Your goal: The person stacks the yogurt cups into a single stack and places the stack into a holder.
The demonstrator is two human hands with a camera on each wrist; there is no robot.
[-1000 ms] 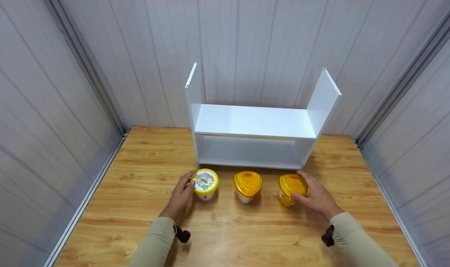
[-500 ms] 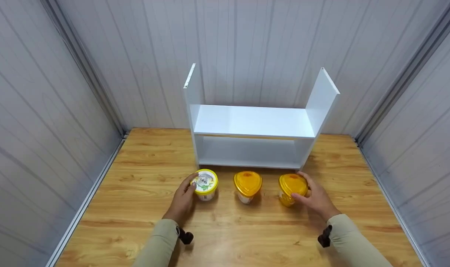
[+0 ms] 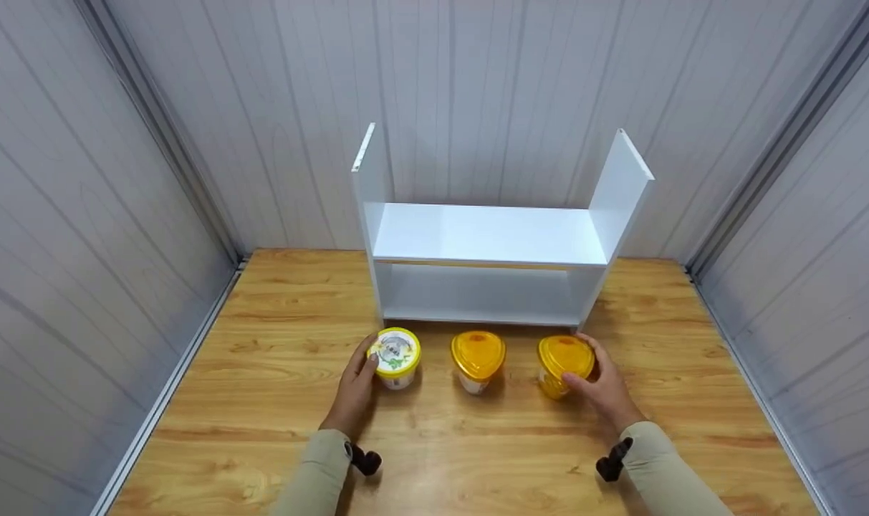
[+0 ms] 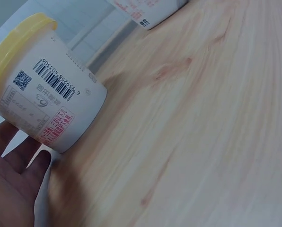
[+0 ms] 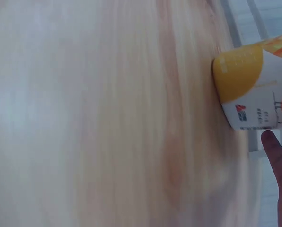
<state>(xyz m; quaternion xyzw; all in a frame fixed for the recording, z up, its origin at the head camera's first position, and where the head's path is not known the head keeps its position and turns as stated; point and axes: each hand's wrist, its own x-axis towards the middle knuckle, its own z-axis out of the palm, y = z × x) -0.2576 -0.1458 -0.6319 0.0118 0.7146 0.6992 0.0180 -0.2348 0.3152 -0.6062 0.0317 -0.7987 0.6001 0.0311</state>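
Note:
On the left, a white tub with a yellow-rimmed lid (image 3: 395,355) stands on the wooden table. My left hand (image 3: 354,387) grips its left side, thumb at the near lid edge and fingers behind. A barcode and red print show on this tub (image 4: 53,90) in the left wrist view. To the right, my right hand (image 3: 606,387) holds an orange-lidded cup (image 3: 564,356), thumb in front and fingers round its far right side. The right wrist view shows this cup (image 5: 254,90) with an orange and white label. Between the hands stands another orange-lidded cup (image 3: 478,356), untouched.
A white two-level shelf (image 3: 491,233) with tall side panels stands just behind the three containers. Pale panelled walls (image 3: 155,215) enclose the wooden table (image 3: 284,308) at the back and sides.
Both wrists and forearms have shifted slightly inward, toward each other. The hands stay at the same two containers, and all three containers keep their places.

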